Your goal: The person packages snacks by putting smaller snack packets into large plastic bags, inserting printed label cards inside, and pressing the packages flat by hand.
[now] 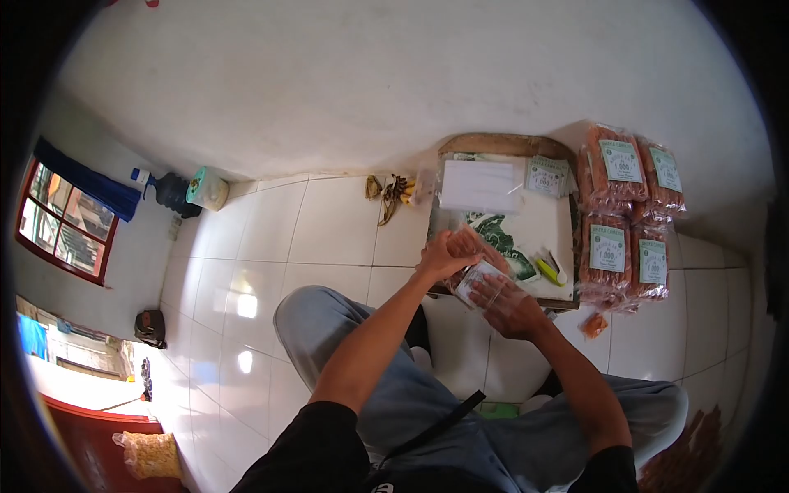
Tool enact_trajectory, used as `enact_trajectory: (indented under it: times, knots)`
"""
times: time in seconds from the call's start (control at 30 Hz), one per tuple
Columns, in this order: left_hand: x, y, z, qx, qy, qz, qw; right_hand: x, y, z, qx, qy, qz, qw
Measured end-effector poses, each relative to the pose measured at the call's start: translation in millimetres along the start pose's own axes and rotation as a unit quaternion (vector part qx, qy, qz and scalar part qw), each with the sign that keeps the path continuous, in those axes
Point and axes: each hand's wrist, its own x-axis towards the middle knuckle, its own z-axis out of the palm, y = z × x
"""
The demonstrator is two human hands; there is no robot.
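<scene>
In front of my lap is a clear plastic packet (470,240) with brownish contents and a pale printed label. My left hand (446,258) is closed around its left side. My right hand (507,307) holds its lower right side, fingers lying across the label and part of it hidden under them. Just beyond both hands is a low table (542,228) with a green-and-white patterned top. A stack of white paper (479,186) and some printed labels (546,176) lie at its far side. A yellow-green cutter (551,269) rests near its right edge.
Right of the table stand several packed bags (610,251) of brown snacks with labels, and a small orange packet (593,325) lies on the floor. Bananas (403,190) sit by the wall. A lidded tub (207,188) and a water jug (174,194) stand far left.
</scene>
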Motion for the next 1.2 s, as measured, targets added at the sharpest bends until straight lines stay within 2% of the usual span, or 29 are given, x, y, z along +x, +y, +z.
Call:
enact_trajectory:
  times: [0.07, 0.4, 0.57, 0.77, 0.9, 0.97, 1.03, 1.2]
  knots:
    - [0, -1, 2, 0.009, 0.014, 0.019, 1.000, -3, 0, 1, -0.008, 0.009, -0.002, 1.000]
    - [2, 5, 4, -0.019, 0.013, -0.044, 0.999, -12, 5, -2, 0.021, -0.026, -0.001, 0.999]
    - [1, 10, 4, -0.025, 0.004, -0.075, 0.997, -8, 6, -3, -0.027, -0.037, -0.005, 0.999]
    - [4, 9, 2, -0.027, -0.015, -0.085, 0.996, -4, 5, 6, -0.042, 0.000, 0.001, 0.999]
    - [17, -7, 1, -0.092, -0.063, -0.088, 0.990, 2, 0, 12, -0.041, 0.023, 0.018, 0.999]
    - [23, -13, -1, -0.111, -0.072, -0.084, 0.988, 6, -7, 11, -0.063, 0.002, 0.059, 0.996]
    - [25, -16, -4, -0.181, -0.109, -0.095, 0.973, 9, -10, 11, -0.066, 0.008, 0.061, 0.996]
    - [31, -30, 12, -0.087, -0.046, -0.063, 0.993, 6, -8, 10, -0.057, 0.047, 0.039, 0.996]
